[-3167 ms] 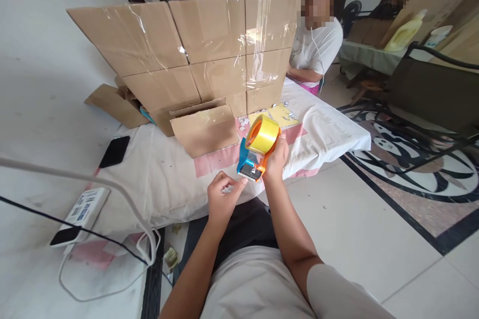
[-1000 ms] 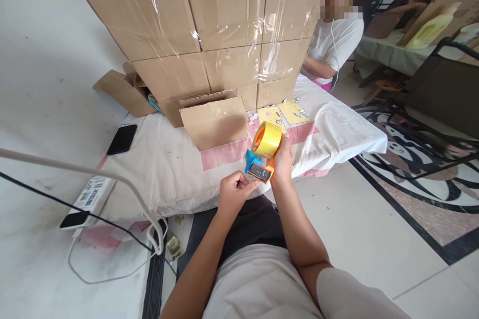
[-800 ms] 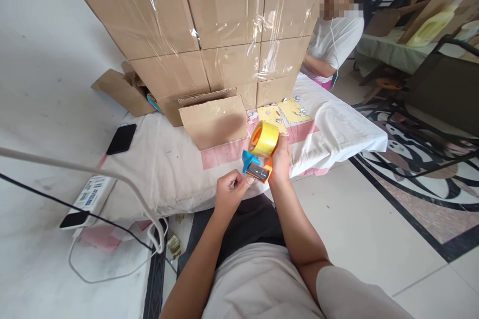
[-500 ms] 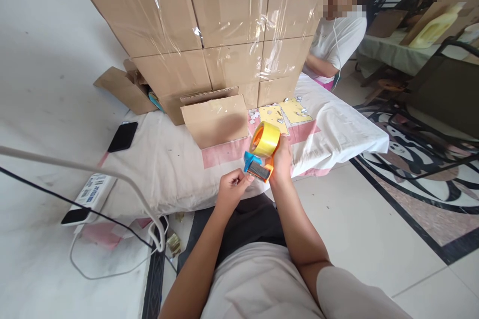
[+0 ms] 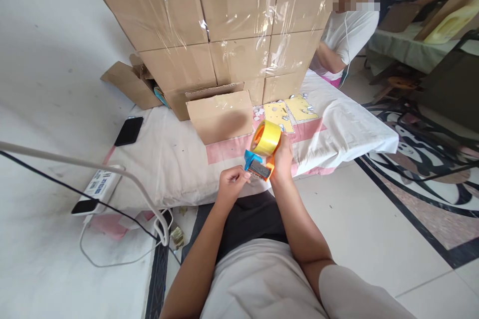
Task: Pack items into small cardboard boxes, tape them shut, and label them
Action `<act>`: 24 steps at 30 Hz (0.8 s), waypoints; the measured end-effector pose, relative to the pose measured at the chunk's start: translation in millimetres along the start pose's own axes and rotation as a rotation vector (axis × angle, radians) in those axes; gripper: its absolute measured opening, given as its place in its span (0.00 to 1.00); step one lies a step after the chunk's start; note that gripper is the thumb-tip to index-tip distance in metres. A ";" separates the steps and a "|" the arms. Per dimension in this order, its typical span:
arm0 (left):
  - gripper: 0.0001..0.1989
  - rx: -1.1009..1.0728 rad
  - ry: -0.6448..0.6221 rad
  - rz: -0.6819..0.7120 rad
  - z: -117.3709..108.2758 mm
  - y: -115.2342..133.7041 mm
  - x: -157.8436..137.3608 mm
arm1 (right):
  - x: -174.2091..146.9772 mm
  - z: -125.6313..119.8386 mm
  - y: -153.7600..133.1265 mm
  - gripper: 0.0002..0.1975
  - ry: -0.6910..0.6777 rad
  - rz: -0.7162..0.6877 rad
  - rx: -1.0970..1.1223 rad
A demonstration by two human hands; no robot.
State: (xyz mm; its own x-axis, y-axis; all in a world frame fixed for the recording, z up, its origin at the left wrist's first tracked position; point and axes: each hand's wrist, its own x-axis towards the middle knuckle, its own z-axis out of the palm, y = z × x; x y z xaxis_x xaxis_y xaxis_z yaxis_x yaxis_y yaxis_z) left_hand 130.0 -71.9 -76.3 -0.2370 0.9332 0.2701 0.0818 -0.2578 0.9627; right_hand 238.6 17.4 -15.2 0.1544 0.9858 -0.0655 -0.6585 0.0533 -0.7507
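Observation:
My right hand [image 5: 283, 162] is wrapped round the orange handle of a tape dispenser [image 5: 258, 168], which has a blue part and a dark grey roller at its front. On it sits a roll of yellow tape [image 5: 267, 138]. My left hand [image 5: 232, 180] is curled beside the toothed front edge, thumb and fingers pinched together. The thumb tip is at the blue part's lower edge; anything in the pinch is too small to make out. Both hands are over the near edge of the cloth-covered table [image 5: 168, 169], in front of a small open cardboard box [image 5: 224, 118].
A wall of taped cardboard boxes [image 5: 239, 15] stands behind. Yellow printed sheets [image 5: 279, 117] with small paper bits lie at its foot. At left are a phone [image 5: 129, 131], a power strip [image 5: 99, 184] and a hanging cable [image 5: 123, 172]. A person in a white shirt [image 5: 355, 30] is beyond the boxes.
The view has shifted slightly, so the table and boxes appear a little further right and higher. My hands hold nearly the same pose; the left has barely moved at the dispenser's edge.

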 end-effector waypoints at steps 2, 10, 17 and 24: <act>0.28 0.011 0.015 0.017 -1.7 -1.8 0.6 | -1.8 0.2 1.5 0.10 0.003 0.019 -0.004; 0.26 0.082 0.116 0.020 1.7 -4.7 -1.7 | 1.3 -1.4 4.8 0.10 0.003 0.023 0.018; 0.23 0.105 0.203 -0.018 16.7 -3.6 -8.2 | 6.8 -6.2 0.3 0.10 0.081 0.015 0.007; 0.23 0.039 0.115 -0.041 10.8 1.0 -8.3 | 9.2 -7.6 -2.0 0.08 0.036 0.020 0.056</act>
State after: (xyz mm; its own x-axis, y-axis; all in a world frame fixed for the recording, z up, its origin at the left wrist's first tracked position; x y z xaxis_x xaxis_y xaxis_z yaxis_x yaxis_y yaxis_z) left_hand 142.6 -77.3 -77.8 -0.3503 0.9074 0.2323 0.1069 -0.2076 0.9723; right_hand 246.9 25.2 -19.3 0.1660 0.9806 -0.1043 -0.7017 0.0431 -0.7112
